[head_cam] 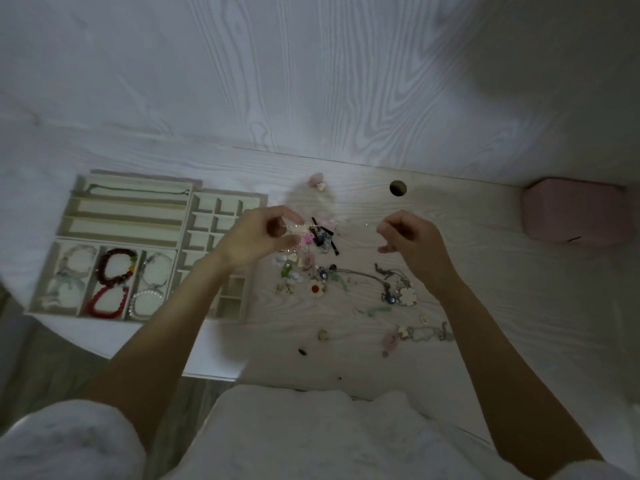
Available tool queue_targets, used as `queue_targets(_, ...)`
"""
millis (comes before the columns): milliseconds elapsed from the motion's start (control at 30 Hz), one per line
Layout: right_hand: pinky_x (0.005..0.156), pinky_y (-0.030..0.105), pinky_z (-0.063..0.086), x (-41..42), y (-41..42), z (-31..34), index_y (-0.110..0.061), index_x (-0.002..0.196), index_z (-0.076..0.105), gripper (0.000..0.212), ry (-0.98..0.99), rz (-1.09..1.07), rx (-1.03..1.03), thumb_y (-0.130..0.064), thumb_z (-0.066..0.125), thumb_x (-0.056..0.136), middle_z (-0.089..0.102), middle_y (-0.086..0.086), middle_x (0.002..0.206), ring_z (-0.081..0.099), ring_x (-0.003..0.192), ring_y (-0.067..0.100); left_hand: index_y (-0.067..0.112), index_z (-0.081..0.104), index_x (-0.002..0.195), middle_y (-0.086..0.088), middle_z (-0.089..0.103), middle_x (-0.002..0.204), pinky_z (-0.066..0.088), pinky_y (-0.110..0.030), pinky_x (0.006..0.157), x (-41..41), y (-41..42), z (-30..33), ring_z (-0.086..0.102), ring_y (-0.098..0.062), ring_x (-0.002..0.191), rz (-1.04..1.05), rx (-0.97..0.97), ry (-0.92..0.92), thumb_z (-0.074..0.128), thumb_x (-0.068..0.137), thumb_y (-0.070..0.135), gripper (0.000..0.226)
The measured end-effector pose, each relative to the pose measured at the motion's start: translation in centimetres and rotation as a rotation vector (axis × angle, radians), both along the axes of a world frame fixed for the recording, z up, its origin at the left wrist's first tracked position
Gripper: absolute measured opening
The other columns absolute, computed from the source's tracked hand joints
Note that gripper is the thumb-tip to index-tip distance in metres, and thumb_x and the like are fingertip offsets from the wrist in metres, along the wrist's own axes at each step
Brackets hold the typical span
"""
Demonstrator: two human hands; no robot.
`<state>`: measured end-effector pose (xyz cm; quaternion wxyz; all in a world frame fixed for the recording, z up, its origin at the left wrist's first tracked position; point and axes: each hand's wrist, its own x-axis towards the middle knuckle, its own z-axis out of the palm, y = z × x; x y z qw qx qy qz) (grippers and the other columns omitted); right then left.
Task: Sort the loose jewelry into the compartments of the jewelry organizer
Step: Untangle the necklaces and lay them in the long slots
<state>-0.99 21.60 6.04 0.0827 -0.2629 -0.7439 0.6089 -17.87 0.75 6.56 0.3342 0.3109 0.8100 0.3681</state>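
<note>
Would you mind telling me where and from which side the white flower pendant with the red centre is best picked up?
Pinch the white flower pendant by its petal rim, coming straight down from above. It lies flat on the table, so only its edges offer purchase. Probably approach from the near side, since a thin chain and beads crowd its far side.

Both bare forearms reach forward. The left hand (258,237) and the right hand (410,237) are raised apart, fingers curled, thumb and forefinger pinched together on each.
</note>
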Motion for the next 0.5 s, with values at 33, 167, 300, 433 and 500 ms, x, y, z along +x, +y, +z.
queue_targets(33,0.072,0.026,0.057,-0.4,-0.3,0.0,-0.012,0.076,0.061,0.016,-0.014,0.001,-0.045,-0.007,0.060,0.091,0.055,-0.001,0.067,0.056,0.062,0.007,0.028,0.068,0.096,0.011,0.058,0.064,0.041,-0.016,0.063,-0.1,-1.2,0.0,0.051,-0.002,0.059,0.020,-0.003,-0.022,0.070,0.085,0.019,0.015)
queue_targets(167,0.085,0.031,0.054,-3.3,-3.0,-0.8,-0.008,0.082,0.062,0.012,-0.126,0.070,-0.240,-0.009,0.057,0.092,0.062,0.008,0.078,0.061,0.077,0.017,0.019,0.073,0.087,0.011,0.071,0.084,0.047,-0.015,0.078,-1.2,-6.9,-0.3,0.064,-0.004,0.084,0.303,0.161,-0.232,0.067,0.085,0.018,0.007)
queue_targets(300,0.077,0.028,0.055,-7.1,-7.2,-1.7,-0.002,0.088,0.062,0.010,-0.143,0.169,-0.232,-0.009,0.057,0.093,0.063,0.008,0.080,0.063,0.074,0.014,0.017,0.071,0.085,0.009,0.070,0.084,0.045,-0.016,0.082,-3.2,-13.1,-1.2,0.064,-0.006,0.088,0.414,0.147,-0.280,0.069,0.084,0.016,0.003)
queue_targets(433,0.068,0.030,0.057,-11.2,-11.6,-2.1,0.002,0.092,0.062,0.009,-0.134,0.148,-0.194,-0.006,0.059,0.091,0.065,0.010,0.080,0.065,0.069,0.014,0.013,0.071,0.088,0.003,0.071,0.083,0.048,-0.017,0.075,-5.9,-19.0,-1.8,0.065,-0.007,0.082,0.519,0.190,-0.300,0.066,0.082,0.002,0.013)
queue_targets(500,0.066,0.028,0.056,-13.1,-13.0,-2.3,0.003,0.094,0.065,0.010,-0.130,0.133,-0.155,-0.004,0.062,0.089,0.067,0.013,0.083,0.066,0.072,0.017,0.019,0.076,0.082,0.003,0.072,0.077,0.049,-0.018,0.064,-7.4,-21.3,-1.6,0.065,-0.005,0.069,0.632,0.232,-0.336,0.069,0.077,0.000,0.021)
